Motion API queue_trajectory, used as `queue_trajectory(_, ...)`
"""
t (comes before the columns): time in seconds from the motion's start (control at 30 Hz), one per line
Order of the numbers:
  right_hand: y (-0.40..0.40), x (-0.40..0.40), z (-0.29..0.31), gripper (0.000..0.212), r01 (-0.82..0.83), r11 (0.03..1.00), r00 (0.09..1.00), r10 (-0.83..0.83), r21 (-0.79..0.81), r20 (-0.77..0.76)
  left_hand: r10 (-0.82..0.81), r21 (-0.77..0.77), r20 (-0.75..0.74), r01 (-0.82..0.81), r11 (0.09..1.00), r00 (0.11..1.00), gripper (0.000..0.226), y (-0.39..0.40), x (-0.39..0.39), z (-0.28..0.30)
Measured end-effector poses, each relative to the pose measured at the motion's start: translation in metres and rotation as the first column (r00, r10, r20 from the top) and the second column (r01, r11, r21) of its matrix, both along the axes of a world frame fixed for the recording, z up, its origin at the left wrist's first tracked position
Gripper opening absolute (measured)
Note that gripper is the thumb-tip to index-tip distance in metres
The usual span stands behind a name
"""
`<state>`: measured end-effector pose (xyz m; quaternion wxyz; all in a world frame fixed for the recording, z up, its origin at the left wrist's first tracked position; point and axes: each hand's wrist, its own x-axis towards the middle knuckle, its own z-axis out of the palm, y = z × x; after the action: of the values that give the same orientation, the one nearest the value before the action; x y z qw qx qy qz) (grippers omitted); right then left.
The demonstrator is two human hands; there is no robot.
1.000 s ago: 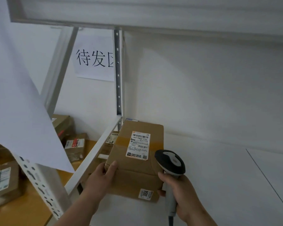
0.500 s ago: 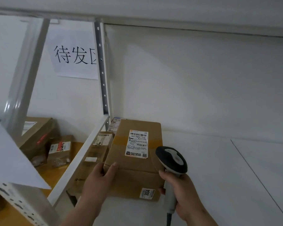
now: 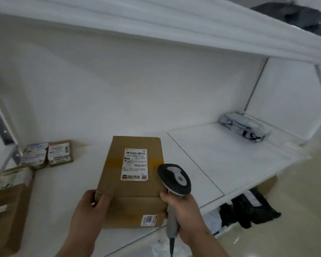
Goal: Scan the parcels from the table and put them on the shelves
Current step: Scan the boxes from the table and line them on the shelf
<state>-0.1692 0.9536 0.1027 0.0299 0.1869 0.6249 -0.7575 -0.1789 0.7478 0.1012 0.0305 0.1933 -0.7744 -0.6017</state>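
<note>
- Parcel (image 3: 132,180): a brown cardboard box with a white shipping label (image 3: 135,164) on top, lying flat on the white shelf (image 3: 220,154).
- Left hand (image 3: 92,210) grips the box's near left corner, thumb on top, the other fingers curled under its edge.
- Right hand (image 3: 183,210) has its fingers wrapped round the handle of a barcode scanner (image 3: 174,179), its thumb touching the box's right edge.
- Three smaller boxes (image 3: 46,153) sit at the shelf's left; a grey bag parcel (image 3: 244,127) lies far right.
</note>
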Motion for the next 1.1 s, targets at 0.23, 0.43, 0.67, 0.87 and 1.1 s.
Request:
queue_trajectory(0.23, 0.073, 0.021, -0.017, 0.025, 0.123, 0.992, 0.992, -0.123, -0.003, 0.040, -0.076, 0.005, 0.025, 0.076, 0.997, 0.997, 0.026, 0.074, 0.009, -0.011)
queue_trajectory(0.43, 0.158, 0.005, -0.015, 0.024, 0.075, 0.997, 0.997, -0.075, -0.010, 0.006, -0.075, -0.014, 0.034, 0.075, 0.997, 0.997, 0.028, 0.157, -0.010, -0.012)
queue_trajectory(0.67, 0.272, -0.017, -0.012, 0.025, 0.186, 0.982, 0.983, -0.186, 0.015, -0.011, -0.221, 0.026, 0.102, 0.219, 0.975, 0.970, 0.038, 0.274, -0.039, -0.021)
queue_trajectory(0.87, 0.331, -0.051, -0.001, 0.016, 0.298, 0.954, 0.955, -0.298, 0.041, -0.008, -0.343, 0.029, 0.093, 0.342, 0.939, 0.935, 0.035, 0.343, -0.079, -0.021)
queue_trajectory(1.1, 0.392, -0.095, 0.005, 0.018, 0.384, 0.922, 0.922, -0.386, 0.049, 0.039, -0.416, -0.086, 0.100, 0.425, 0.901, 0.904, 0.065, 0.405, -0.137, -0.035)
